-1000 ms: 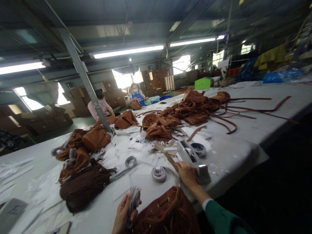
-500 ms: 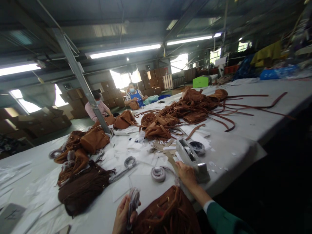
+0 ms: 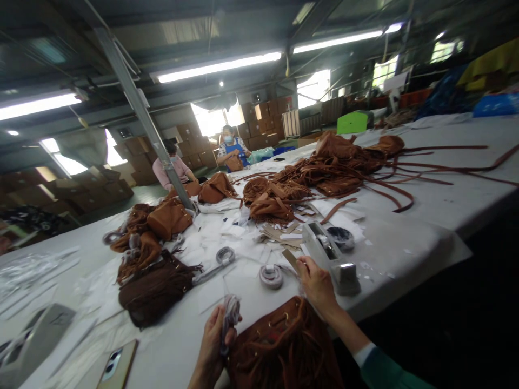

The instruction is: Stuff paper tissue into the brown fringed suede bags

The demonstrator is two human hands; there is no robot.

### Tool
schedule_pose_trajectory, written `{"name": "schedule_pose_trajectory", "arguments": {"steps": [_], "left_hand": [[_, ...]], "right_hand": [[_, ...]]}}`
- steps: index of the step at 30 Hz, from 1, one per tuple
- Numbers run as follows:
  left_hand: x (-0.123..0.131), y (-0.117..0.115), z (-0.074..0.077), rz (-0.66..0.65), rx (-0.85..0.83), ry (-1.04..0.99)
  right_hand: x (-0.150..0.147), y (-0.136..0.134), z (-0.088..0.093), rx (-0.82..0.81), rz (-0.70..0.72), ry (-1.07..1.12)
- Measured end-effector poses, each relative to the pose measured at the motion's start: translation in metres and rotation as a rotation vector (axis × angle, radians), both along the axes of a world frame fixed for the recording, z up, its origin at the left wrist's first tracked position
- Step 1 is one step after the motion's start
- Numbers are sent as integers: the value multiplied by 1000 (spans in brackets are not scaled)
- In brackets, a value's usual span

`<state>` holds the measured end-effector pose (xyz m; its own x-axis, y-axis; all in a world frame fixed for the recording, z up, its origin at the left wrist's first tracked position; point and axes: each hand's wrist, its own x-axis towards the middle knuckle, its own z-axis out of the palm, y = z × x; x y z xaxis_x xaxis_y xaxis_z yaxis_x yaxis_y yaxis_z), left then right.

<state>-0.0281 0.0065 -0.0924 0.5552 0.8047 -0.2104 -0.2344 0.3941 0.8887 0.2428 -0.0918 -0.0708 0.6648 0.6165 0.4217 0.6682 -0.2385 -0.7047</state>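
My left hand (image 3: 211, 337) is closed around a coiled strap (image 3: 231, 312) wrapped in pale, filmy covering. It stays at the left rim of a brown drawstring bag (image 3: 279, 346), which has metal eyelets and fringe and sits at the table's near edge. Between the thumb and fingers of my right hand (image 3: 318, 283) is one end of a narrow tan cardboard strip (image 3: 290, 259). Right beside that hand stands a grey tape dispenser (image 3: 329, 256). Two more wrapped strap coils, one nearer (image 3: 271, 277) and one farther (image 3: 225, 255), lie on the white table.
Brown bags with long loose straps (image 3: 336, 167) are heaped beyond the dispenser. A dark brown bag (image 3: 156, 292) and several tan ones lie left, near a metal post (image 3: 141, 113). A phone (image 3: 117, 364) and second dispenser (image 3: 38, 340) are front left. Two people work across the table.
My right hand has lifted the cardboard strip slightly from the pile beside the dispenser. My left hand keeps its hold on the coiled strap. The whole view has swung left.
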Motion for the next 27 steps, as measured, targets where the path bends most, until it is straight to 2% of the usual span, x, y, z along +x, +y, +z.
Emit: {"name": "schedule_pose_trajectory", "arguments": {"steps": [4,6,8,13,21,27], "left_hand": [[2,-2,6,21,22,-16],[2,-2,6,29,40,-24],[2,-2,5,24,63,-30],[3,-4,7,23,106,-27],[3,-3,5,17,181,-8],[1,-8,5,14,249,16]], "right_hand": [[-52,-6,25,-21,374,440],[-76,-9,29,-71,468,523],[-95,-9,30,-102,501,556],[-115,-2,28,-123,501,498],[-127,1,31,-155,370,396],[-131,-1,34,-200,331,287]]}}
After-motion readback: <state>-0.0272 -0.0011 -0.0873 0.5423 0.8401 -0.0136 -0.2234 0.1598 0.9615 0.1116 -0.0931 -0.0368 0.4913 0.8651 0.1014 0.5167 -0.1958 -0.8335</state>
